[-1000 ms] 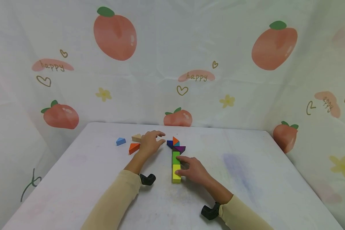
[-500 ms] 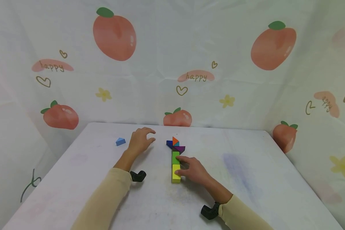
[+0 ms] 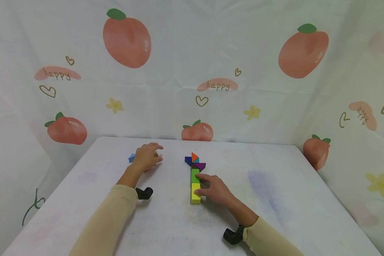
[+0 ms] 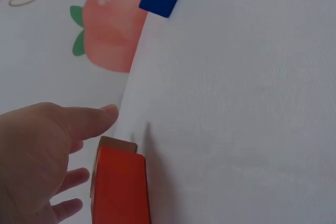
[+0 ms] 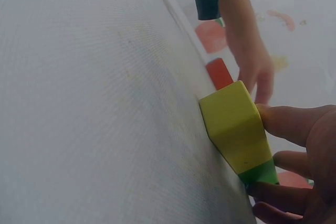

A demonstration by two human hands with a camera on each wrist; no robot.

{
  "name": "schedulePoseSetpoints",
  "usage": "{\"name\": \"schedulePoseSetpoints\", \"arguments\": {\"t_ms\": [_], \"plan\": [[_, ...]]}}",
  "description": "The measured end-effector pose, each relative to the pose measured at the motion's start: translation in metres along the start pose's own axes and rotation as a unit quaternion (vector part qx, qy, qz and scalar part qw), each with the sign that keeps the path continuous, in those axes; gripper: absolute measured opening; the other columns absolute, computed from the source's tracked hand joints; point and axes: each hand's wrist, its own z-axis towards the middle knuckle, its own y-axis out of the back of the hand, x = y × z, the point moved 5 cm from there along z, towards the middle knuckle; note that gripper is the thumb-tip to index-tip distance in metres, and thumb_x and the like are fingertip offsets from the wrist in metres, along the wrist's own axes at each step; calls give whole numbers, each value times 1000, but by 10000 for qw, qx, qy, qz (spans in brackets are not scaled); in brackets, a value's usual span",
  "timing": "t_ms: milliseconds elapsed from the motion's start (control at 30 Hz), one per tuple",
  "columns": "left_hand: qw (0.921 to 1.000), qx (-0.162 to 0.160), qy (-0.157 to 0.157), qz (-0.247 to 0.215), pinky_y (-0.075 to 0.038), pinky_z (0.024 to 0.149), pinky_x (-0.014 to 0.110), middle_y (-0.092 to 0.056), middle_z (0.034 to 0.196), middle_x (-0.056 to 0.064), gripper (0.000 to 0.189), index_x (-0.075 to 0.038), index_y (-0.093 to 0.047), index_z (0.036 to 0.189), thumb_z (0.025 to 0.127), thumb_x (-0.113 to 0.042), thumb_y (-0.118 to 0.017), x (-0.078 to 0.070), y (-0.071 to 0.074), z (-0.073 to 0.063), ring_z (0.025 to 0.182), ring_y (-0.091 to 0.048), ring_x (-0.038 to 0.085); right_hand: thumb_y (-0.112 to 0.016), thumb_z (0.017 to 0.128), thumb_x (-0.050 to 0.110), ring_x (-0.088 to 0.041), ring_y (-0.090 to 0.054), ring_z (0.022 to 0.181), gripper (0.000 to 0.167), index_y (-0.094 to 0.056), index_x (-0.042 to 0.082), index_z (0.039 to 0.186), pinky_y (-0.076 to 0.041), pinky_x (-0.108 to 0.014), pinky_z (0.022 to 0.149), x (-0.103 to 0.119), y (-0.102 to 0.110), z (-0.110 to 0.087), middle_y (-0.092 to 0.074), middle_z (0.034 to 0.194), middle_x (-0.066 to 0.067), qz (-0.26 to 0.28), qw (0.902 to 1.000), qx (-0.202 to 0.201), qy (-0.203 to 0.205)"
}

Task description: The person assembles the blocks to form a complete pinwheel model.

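Observation:
My left hand is over the left group of blocks, its thumb and fingers apart. In the left wrist view, an orange-red block and a plain wooden block lie beside the fingers; the hand mostly hides them from the head view. My right hand rests against a column of blocks, thumb at the yellow block and a fingertip on the green block. Above these lie a purple triangle, a dark blue block, an orange triangle and a small teal piece.
A light blue block sits left of my left hand, partly covered by it. The white table ends at the back against a cloth printed with peaches. Each wrist carries a black device.
My left hand has moved left, away from the block column to over the loose blocks, now partly covering the light blue one. My right hand has stayed at the yellow and green blocks.

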Motion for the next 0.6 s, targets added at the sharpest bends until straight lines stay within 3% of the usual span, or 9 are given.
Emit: {"name": "schedulePoseSetpoints", "arguments": {"t_ms": [333,600], "plan": [[9988,165,437,-151,-38,93,58,-58,131,16,46,-11,-61,131,88,-25,-71,12,-6,-2,115,-51,43,-78,83,34,-32,-43,131,62,-56,18,139,-36,-55,104,1,0,0,-53,140,-6,52,10000,7,-47],[9989,-36,438,-134,-40,90,54,-68,110,11,37,-9,-66,124,89,-20,-71,14,-13,-1,104,-55,36,-78,82,34,-32,-42,131,62,-57,18,138,-36,-55,104,0,0,0,-54,140,-6,70,10000,-3,-17]]}}
